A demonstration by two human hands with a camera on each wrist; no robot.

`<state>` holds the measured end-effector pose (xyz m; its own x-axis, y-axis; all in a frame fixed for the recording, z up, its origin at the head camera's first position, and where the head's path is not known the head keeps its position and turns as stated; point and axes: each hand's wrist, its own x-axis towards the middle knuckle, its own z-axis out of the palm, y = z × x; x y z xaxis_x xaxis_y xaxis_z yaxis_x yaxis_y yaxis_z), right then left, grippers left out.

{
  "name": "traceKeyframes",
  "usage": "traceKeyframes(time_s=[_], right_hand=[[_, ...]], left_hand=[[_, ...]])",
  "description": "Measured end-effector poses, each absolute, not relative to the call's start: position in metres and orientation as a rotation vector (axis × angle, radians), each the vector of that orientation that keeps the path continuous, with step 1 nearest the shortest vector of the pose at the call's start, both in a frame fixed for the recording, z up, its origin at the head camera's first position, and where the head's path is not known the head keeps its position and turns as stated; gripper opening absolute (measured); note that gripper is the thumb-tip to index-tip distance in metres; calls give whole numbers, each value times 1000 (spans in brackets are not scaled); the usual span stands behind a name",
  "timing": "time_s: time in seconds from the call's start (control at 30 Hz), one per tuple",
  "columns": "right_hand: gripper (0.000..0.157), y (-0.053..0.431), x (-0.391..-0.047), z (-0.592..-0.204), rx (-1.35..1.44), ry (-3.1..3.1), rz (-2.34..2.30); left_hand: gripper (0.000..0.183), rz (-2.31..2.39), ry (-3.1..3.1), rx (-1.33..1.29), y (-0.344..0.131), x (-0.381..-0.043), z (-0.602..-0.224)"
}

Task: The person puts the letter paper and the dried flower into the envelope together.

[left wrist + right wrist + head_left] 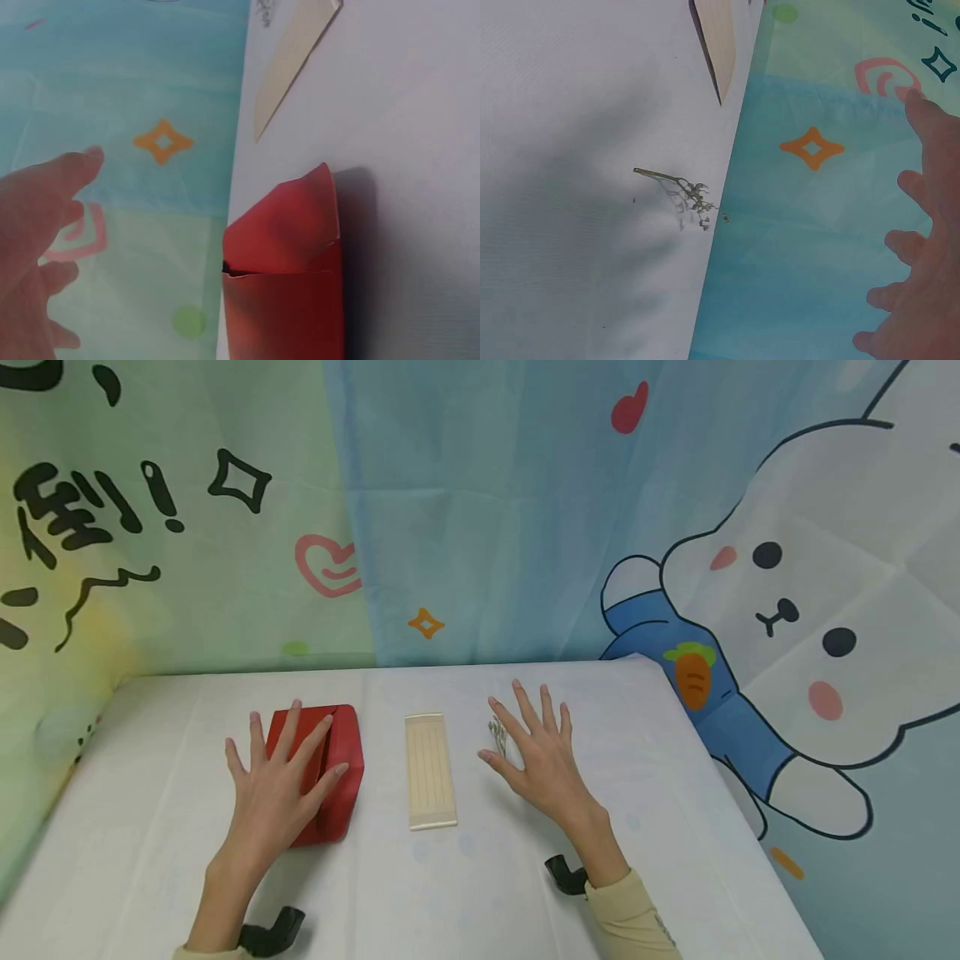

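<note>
My left hand, fingers spread, is over a red paper envelope on the left of the table. In the left wrist view the envelope's flap stands raised, and a gap shows between hand and paper. A small dried flower sprig lies on the white cloth, with my right hand spread out above and beside it, holding nothing. Between the two hands lies a flat, cream, ribbed strip; I cannot tell exactly what it is.
A white cloth covers the table, whose far edge meets a printed curtain. The curtain bears a cartoon rabbit on the right. Black curved mounts sit at both wrists.
</note>
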<state>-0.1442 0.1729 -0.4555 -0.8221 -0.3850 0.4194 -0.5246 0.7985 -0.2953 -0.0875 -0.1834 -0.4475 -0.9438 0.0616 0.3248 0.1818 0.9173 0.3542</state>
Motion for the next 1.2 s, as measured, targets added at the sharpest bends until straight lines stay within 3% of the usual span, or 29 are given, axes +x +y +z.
traceKeyframes(time_s=[1.2], right_hand=[[67,167,-138,-463,768,-2501,679]], left_hand=[[67,-604,-3097,297,-180,-56,-485]])
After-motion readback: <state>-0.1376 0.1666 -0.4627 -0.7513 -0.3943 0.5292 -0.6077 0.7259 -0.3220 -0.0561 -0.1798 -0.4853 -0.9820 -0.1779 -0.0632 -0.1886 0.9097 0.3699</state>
